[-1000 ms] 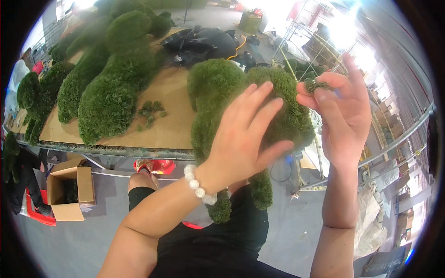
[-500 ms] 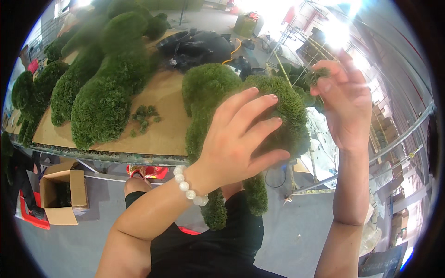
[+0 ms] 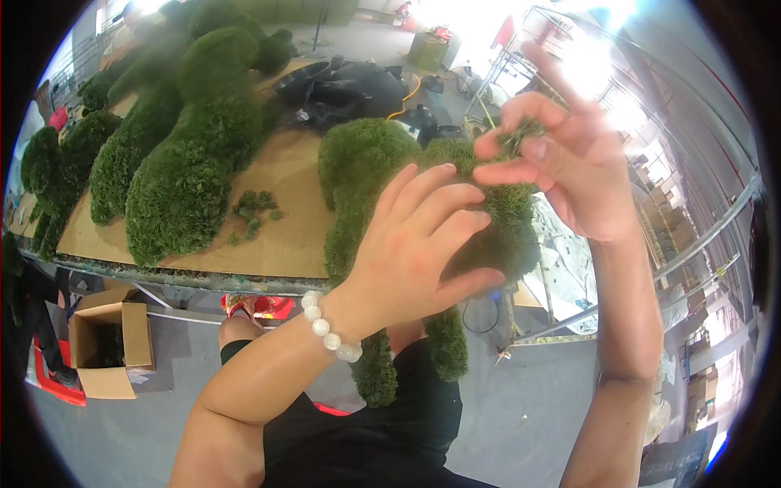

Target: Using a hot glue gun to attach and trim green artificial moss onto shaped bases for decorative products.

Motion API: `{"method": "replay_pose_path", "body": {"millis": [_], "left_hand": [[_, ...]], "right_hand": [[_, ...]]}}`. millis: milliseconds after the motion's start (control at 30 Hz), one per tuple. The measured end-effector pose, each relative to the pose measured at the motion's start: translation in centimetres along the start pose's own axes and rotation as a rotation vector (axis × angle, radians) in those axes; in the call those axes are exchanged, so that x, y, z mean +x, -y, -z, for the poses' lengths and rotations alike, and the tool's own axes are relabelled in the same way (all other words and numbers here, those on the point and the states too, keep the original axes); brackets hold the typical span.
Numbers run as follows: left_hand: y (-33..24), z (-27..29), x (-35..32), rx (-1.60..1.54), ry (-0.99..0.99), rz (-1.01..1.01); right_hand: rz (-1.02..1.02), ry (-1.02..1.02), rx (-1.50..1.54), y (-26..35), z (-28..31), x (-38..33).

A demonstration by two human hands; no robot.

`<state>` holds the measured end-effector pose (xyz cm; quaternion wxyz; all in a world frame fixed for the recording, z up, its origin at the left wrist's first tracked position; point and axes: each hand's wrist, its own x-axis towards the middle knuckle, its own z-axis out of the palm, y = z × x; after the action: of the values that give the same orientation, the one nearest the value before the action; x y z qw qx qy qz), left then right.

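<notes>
A figure covered in green artificial grass (image 3: 368, 154) stands at the table's edge in front of me, two of its stubby limbs hanging over my lap. My left hand (image 3: 419, 240), a white bead bracelet (image 3: 323, 328) at its wrist, lies over the figure's rounded right part with fingers spread. Above that part, my right hand (image 3: 569, 159) pinches a small tuft of artificial grass (image 3: 521, 137) between thumb and fingers. The figure's surface beneath my left palm is hidden. A little pile of loose grass tufts (image 3: 255, 213) rests on the brown board (image 3: 285, 236) to the left.
More grass-covered figures (image 3: 183, 179) fill the table's left side. Behind, there is a heap of black plastic (image 3: 350, 89) with a yellow cord. An open cardboard box (image 3: 134, 333) sits on the floor at left. Metal framing (image 3: 691, 252) runs along the right.
My right hand has moved left and slightly down with the tuft, closer over the figure. The left hand stays on the figure, its fingers slightly shifted.
</notes>
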<state>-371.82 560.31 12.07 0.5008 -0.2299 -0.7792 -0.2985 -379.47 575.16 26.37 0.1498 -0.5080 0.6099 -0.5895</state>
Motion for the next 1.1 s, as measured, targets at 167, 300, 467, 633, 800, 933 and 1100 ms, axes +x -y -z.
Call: {"method": "replay_pose_path", "body": {"millis": [167, 300, 467, 633, 800, 933, 1100], "left_hand": [[-0.1, -0.2, -0.3, -0.051, 0.014, 0.056], [-0.1, -0.9, -0.9, -0.063, -0.038, 0.119], [-1.1, -0.8, 0.0, 0.004, -0.063, 0.150], [-2.3, -0.3, 0.4, 0.095, 0.031, 0.199], [-3.1, -0.4, 0.4, 0.078, 0.060, 0.236], [-3.9, -0.6, 0.7, 0.071, 0.062, 0.260], [-4.6, -1.2, 1.0, 0.089, -0.001, 0.333]], "right_hand": [[-0.115, -0.005, -0.158, -0.6, 1.2, -1.4], [-0.142, -0.025, -0.207, -0.6, 1.3, -1.7], [-0.152, -0.034, -0.200, -0.3, 1.4, -1.8], [-0.160, -0.060, -0.140, -0.1, 1.8, -2.0], [-0.102, -0.103, -0.148, 0.4, 1.6, -2.0], [-0.090, -0.123, -0.189, 1.2, 2.0, -1.7], [-0.104, -0.204, -0.235, 2.1, 1.6, -1.4]]}}
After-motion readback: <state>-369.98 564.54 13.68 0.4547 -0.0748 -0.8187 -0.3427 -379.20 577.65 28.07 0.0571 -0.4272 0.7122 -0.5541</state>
